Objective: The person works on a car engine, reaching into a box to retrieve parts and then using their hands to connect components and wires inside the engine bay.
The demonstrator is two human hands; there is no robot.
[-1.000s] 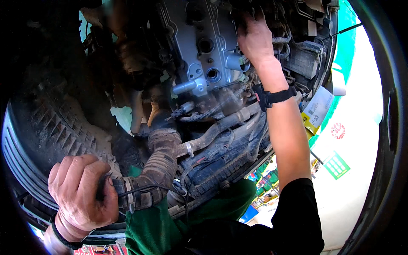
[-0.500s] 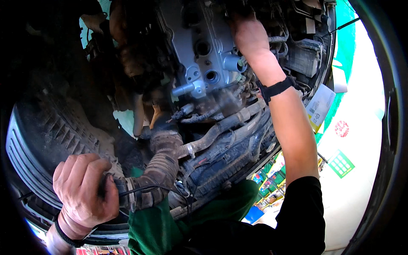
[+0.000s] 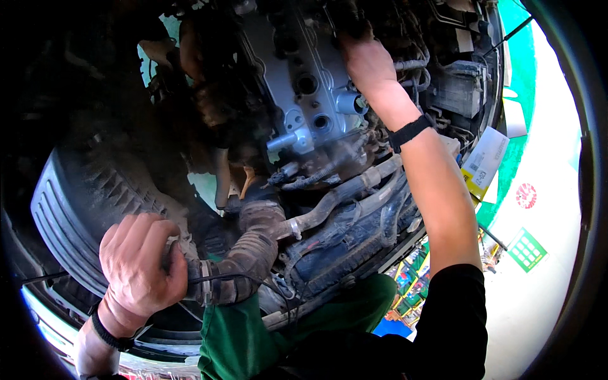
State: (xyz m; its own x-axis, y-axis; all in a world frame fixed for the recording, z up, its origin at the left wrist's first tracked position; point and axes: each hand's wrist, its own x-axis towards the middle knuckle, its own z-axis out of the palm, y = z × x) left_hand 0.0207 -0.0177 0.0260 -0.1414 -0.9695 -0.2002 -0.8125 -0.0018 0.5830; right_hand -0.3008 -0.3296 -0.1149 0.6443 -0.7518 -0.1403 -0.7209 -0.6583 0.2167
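Observation:
At the lower left, my left hand (image 3: pixel 140 265) is closed with its fingers curled round a dark object I cannot make out. It sits at the near end of a dusty ribbed air intake hose (image 3: pixel 246 254), and a thin black cable (image 3: pixel 235 276) runs from beside the thumb across the hose. My right hand (image 3: pixel 370 69) reaches deep into the engine bay, along the right side of the silver-blue valve cover (image 3: pixel 297 101). Its fingers disappear into shadow beside dark parts, so what they touch is hidden.
A thinner dark hose (image 3: pixel 329 206) branches rightward from the intake hose. A black ribbed plastic housing (image 3: pixel 79 215) stands on the left. At the right are a grey box-shaped part (image 3: pixel 457 92), a white and yellow carton (image 3: pixel 486 161) and a thin support rod (image 3: pixel 510 39).
The whole view has shifted, so the engine and both hands appear farther right. Relative to the engine parts, both hands look to be in about the same places.

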